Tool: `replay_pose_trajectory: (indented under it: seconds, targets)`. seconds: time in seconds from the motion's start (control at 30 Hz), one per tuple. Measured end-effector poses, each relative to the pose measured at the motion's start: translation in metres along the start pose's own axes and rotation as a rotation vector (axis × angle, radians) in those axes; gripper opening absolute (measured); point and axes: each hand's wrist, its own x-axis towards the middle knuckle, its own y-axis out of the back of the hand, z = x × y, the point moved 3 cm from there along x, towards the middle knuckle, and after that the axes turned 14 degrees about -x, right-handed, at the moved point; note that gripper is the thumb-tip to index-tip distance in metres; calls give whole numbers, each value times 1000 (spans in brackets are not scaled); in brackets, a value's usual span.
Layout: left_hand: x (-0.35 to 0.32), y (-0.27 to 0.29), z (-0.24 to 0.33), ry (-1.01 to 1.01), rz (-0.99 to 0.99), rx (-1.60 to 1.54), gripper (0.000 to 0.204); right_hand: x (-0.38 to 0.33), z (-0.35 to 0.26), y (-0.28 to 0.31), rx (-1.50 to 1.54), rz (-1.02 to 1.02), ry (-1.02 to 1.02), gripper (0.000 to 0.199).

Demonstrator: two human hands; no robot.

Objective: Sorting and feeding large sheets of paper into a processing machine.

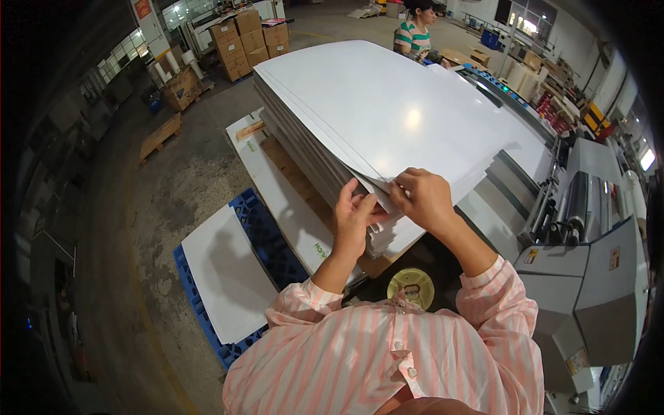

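Both grips, left hand (351,220) and right hand (423,199), pinching sheet stack (373,117) corner.

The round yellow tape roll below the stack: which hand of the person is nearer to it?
Left, slightly. The left hand grips the near corner of the white sheet stack, up and left of the yellow tape roll. The right hand pinches the top sheets higher up, farther away.

This is a factory hall: concrete floor (173,180), stacked cardboard boxes (250,40), wooden pallets (160,135), and a large grey machine (588,256).
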Motion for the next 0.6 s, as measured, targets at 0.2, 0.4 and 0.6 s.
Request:
replay_pose_trajectory:
  seconds: [0.2,0.4,0.6]
  targets:
    - [-1,-5,-1,-11,27,197,55,-17,8,1,161,384,239,33]
    - [-6,0,-5,10,52,-10,52,17,51,3,1144,259,-454,54]
    - [-7,3,-7,-79,-71,212,34,7,26,15,492,477,70,24]
